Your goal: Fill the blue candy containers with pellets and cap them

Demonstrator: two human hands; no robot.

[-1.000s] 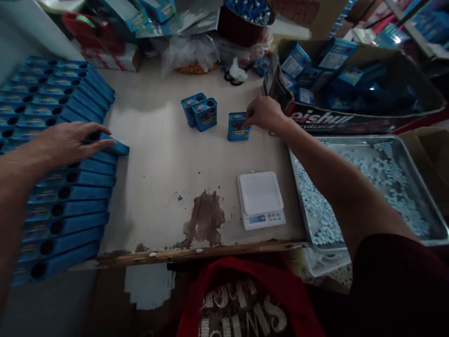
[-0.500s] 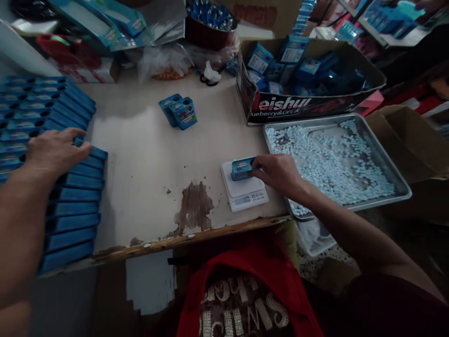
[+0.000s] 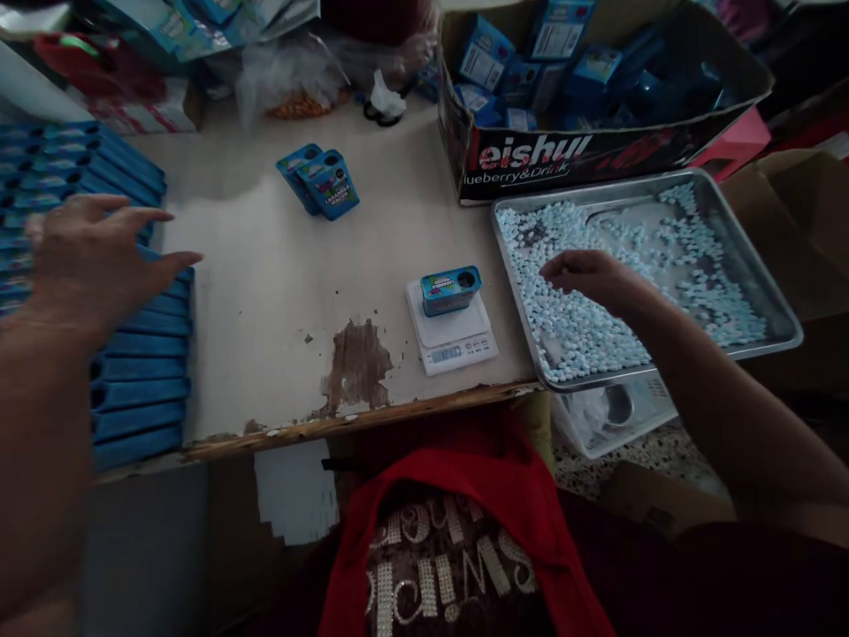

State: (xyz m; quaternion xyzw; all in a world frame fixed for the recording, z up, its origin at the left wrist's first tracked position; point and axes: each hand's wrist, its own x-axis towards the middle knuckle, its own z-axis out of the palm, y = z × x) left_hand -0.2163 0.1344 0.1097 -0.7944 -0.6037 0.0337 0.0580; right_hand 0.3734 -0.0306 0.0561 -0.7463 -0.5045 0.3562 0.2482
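Note:
A blue candy box (image 3: pixel 449 290) lies on its long side on the white kitchen scale (image 3: pixel 452 336), whose display is lit; a dark round hole shows at the box's right end. My right hand (image 3: pixel 590 276) is over the metal tray (image 3: pixel 789 332) of small pale-blue candies (image 3: pixel 584 332), its fingers drawn together and pointing left; what they hold, if anything, cannot be made out. At the left, my left hand (image 3: pixel 93 261) hovers over rows of similar blue boxes (image 3: pixel 149 345), thumb and fingers spread with nothing between them.
Two blue boxes (image 3: pixel 325 184) stand together farther back. Behind the tray is a large carton (image 3: pixel 531 164) full of blue boxes. A clear bag (image 3: pixel 292 84) and scissors (image 3: pixel 383 111) lie at the back. The table's front edge (image 3: pixel 358 425) is worn wood.
My right hand has let go of the box on the scale and moved right, over the candy tray. My left hand's fingers have spread. The view has shifted slightly.

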